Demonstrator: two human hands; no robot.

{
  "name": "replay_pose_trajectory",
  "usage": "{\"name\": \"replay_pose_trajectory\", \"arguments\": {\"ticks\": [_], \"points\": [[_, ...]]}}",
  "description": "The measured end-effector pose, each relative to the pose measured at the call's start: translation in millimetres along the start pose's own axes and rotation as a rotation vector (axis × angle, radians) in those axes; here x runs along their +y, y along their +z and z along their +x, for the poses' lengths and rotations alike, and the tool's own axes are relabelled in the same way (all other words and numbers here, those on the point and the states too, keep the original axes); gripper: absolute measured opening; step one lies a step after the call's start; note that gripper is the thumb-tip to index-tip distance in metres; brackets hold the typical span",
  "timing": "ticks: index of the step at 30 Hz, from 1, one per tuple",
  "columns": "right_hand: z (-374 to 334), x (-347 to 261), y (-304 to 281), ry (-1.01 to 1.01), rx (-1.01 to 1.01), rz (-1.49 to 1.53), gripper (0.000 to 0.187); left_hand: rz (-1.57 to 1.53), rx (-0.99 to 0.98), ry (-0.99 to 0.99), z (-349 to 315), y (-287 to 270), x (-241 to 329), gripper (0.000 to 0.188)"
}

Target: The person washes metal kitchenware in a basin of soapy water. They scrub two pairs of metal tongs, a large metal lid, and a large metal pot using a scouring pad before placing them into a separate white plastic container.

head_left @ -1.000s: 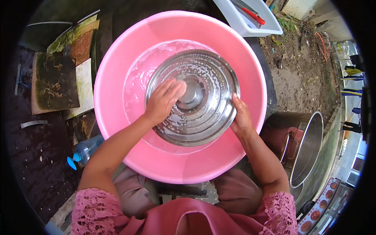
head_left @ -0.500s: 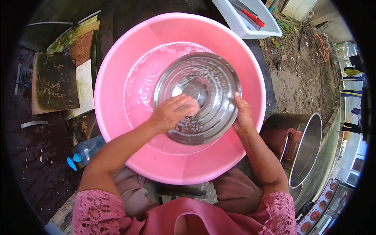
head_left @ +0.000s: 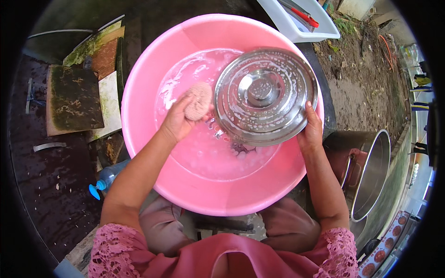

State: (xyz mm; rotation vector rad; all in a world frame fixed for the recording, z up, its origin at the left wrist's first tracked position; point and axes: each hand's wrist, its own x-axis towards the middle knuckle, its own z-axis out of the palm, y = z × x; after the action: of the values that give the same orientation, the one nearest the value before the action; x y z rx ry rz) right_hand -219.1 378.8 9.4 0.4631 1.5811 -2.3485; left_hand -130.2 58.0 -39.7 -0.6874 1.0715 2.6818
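Outdoors, over pink basin (head_left: 139, 92): left hand (head_left: 178, 121), clutching scrubber (head_left: 198, 100), now off soapy lid (head_left: 265, 95); right hand (head_left: 311, 130) grips its rim, tilting it.

Glossy steel lid (head_left: 265, 95), smooth plastic basin (head_left: 143, 88)

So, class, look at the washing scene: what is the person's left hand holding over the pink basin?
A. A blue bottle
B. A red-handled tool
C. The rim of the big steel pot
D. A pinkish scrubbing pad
D: the left hand grips a pinkish scrubbing pad beside the soapy steel lid, which the right hand holds by its edge over the pink basin.
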Motion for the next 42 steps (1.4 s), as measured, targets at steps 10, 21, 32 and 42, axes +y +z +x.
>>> {"name": "replay_pose_trajectory", "arguments": {"ticks": [10,21,32,42], "points": [[7.7,-24.7,12.0,-0.168,0.020,0.057,0.033,1.642,-0.481,0.582,-2.2,-5.0,-94.8,0.034],[-4.2,-7.5,6.0,-0.036,-0.046,0.152,0.031,2.226,-0.909,-0.044,7.1,20.0,-215.3,0.032],[-22.4,-13.3,3.1,-0.107,-0.073,-0.018,0.017,0.706,-0.121,-0.272,-49.7,44.3,-12.2,0.037],[-67.8,-19.1,12.9,-0.146,-0.138,-0.255,0.016,1.217,-0.159,0.898,-36.1,124.9,-30.8,0.043]]}}
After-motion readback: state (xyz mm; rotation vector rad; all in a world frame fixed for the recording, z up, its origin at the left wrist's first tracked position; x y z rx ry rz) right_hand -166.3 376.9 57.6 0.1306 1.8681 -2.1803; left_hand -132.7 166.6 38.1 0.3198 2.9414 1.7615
